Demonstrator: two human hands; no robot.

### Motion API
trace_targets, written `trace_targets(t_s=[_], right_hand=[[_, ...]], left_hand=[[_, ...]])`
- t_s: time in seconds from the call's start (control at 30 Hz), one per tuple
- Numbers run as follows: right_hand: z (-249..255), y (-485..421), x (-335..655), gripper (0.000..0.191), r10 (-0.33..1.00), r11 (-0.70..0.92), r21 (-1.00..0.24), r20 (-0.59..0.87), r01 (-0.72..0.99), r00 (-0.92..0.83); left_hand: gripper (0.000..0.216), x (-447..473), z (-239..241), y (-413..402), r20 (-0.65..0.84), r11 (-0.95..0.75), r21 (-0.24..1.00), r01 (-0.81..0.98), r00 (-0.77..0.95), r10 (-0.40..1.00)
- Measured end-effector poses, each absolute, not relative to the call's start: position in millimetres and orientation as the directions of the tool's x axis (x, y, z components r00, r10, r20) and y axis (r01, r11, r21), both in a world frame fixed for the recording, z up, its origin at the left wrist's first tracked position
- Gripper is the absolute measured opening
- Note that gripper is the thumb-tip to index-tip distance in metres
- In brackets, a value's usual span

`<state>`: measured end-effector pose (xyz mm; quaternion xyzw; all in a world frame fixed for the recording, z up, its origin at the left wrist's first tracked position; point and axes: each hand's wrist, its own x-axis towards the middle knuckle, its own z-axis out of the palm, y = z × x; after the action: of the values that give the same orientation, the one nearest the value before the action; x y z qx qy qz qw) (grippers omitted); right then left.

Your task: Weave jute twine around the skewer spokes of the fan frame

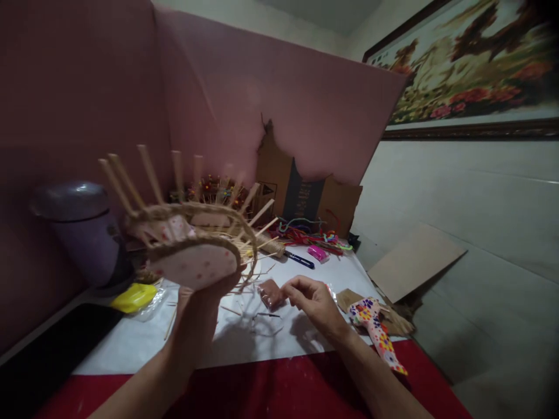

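My left hand [201, 307] grips a small craft basket [196, 263] from below, tilted and raised above the table. The basket has a pale base with reddish dots, braided twine around its sides, and upright wooden sticks standing out from the rim. A loop of twine hangs at its right side. Lower right, my right hand [312, 299] has its fingers curled, thumb and index fingertips close together. Whatever lies between them, if anything, is too small to tell. Just left of those fingertips is a brown packet [271, 295]; whether they touch it is unclear.
A lidded purple tumbler [87, 238] stands left, near a yellow packet [134, 298] and a black flat object [56, 349]. Behind are a dark blue cutter [299, 259], a pink packet [318, 253] and torn cardboard [273, 163]. A flower-patterned glue gun [379, 334] lies right.
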<state>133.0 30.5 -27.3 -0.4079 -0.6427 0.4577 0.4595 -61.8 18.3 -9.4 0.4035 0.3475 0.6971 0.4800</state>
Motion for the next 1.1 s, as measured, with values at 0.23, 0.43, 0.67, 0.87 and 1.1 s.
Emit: trace_targets(t_s=[0.23, 0.43, 0.67, 0.87, 1.1], right_hand=[[-31.3, 27.5, 128.8, 0.015, 0.906, 0.419, -0.898, 0.403, 0.136, -0.131], [-28.3, 22.4, 125.1, 0.025, 0.868, 0.002, -0.988, 0.079, -0.155, -0.491], [-33.5, 18.2, 128.6, 0.041, 0.727, -0.075, -0.996, -0.021, -0.049, -0.686], [-37.3, 26.4, 127.5, 0.022, 0.875, 0.0, -0.986, 0.08, -0.165, -0.477], [-36.8, 26.2, 114.7, 0.038, 0.861, 0.35, -0.928, 0.372, -0.125, -0.347]], left_hand=[[0.024, -65.2, -1.6, 25.8, -0.264, 0.25, 0.539, -0.804, 0.12, 0.957], [0.025, -56.3, 1.0, 15.4, -0.3, 0.314, 0.54, -0.78, 0.171, 0.939], [0.024, -61.1, 6.0, 18.5, -0.271, 0.248, 0.538, -0.806, 0.113, 0.956], [0.029, -60.5, 8.0, 18.3, -0.318, 0.275, 0.479, -0.834, 0.127, 0.94], [0.03, -49.7, -7.4, 11.1, -0.31, 0.441, 0.549, -0.71, 0.318, 0.896]])
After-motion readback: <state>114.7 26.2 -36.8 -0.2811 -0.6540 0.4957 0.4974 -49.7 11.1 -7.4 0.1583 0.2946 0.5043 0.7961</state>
